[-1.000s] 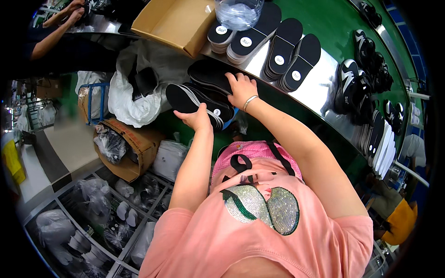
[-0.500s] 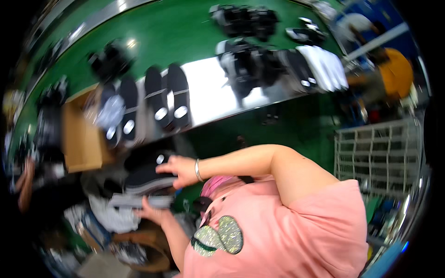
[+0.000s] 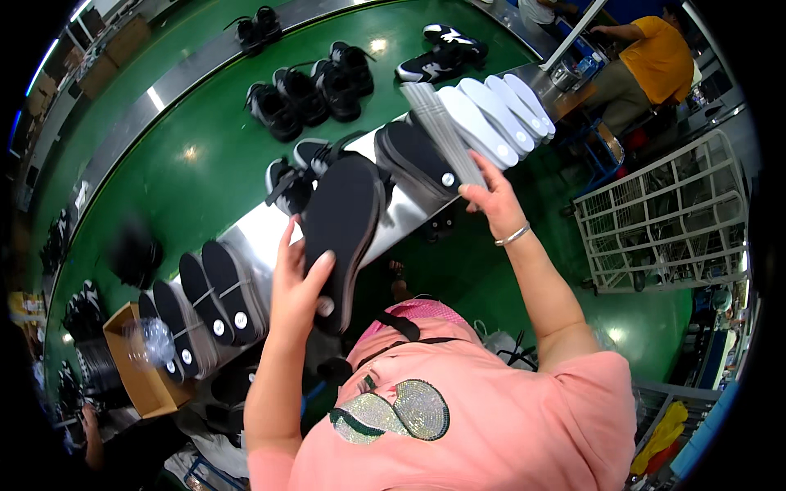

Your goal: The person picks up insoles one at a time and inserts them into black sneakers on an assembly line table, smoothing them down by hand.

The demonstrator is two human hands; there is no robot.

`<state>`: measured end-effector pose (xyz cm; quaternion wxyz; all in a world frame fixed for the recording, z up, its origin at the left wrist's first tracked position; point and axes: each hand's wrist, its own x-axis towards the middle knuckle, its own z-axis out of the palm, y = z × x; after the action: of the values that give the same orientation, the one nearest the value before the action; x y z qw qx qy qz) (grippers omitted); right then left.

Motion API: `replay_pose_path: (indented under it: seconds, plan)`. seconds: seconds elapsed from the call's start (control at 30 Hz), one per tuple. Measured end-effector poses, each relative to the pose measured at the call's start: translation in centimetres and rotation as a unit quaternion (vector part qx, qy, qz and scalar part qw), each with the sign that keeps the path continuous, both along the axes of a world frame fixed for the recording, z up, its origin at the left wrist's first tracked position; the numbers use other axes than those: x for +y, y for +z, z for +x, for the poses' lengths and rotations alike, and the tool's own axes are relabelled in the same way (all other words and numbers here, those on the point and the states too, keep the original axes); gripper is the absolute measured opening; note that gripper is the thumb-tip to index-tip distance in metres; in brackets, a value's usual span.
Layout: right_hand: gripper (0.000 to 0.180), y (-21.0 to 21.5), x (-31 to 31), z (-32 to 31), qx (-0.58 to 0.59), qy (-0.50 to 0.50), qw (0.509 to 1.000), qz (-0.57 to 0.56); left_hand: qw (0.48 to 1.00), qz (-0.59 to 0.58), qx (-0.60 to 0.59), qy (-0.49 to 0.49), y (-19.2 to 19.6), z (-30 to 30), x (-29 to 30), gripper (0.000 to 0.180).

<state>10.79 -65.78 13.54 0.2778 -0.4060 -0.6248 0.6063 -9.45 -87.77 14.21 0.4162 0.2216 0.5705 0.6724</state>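
Note:
A stack of black insoles (image 3: 344, 217) is tilted up over the bench, black face toward me. My left hand (image 3: 293, 282) grips it by its lower left side, thumb on the face near a white round sticker. My right hand (image 3: 495, 200) holds a second insole stack (image 3: 442, 123), seen edge-on as grey layers. This stack stands between a pile of black insoles (image 3: 407, 151) lying on the bench and a row of white insoles (image 3: 475, 123). Whether its lower edge rests on the bench I cannot tell.
The metal bench (image 3: 260, 225) runs diagonally ahead. Banded black insole stacks (image 3: 214, 299) and a cardboard box (image 3: 147, 368) are at its left. Black shoes (image 3: 315, 94) stand on the green surface beyond. A wire cart (image 3: 663, 217) and a person in orange (image 3: 655, 61) are at right.
Both hands have moved from the lower left to the right and up over the bench, carrying the insole stacks, which are now apart. The whole view has turned.

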Motion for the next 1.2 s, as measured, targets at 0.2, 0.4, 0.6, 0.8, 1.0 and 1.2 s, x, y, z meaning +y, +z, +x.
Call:
replay_pose_path:
  seconds: [0.2,0.4,0.6,0.8,1.0,1.2]
  plan:
    - [0.064,-5.8,13.2,2.1,-0.296,-0.195,0.867,0.350,0.996,0.000,0.018,-0.086,-3.2,0.8,21.7,0.056]
    - [0.058,-7.3,15.9,1.9,-0.578,-0.100,0.755,0.292,0.982,-0.166,0.054,-0.072,-9.9,3.1,32.9,0.054]
    - [0.041,-5.5,14.8,-0.9,-0.319,-0.049,0.852,0.412,0.967,-0.203,0.117,-0.100,-12.7,1.8,33.0,0.055]
    - [0.062,-7.5,14.0,-8.7,-0.418,-0.044,0.831,0.365,0.976,-0.196,0.054,-0.074,-7.6,1.7,29.3,0.059]
    - [0.071,-7.0,13.2,-12.1,-0.561,-0.031,0.777,0.283,0.981,-0.065,0.130,-0.131,-3.6,-5.0,15.2,0.027]
    - [0.057,-6.2,12.7,-10.4,-0.441,-0.065,0.816,0.368,0.891,-0.374,0.234,-0.108,-5.9,-12.0,2.9,0.027]
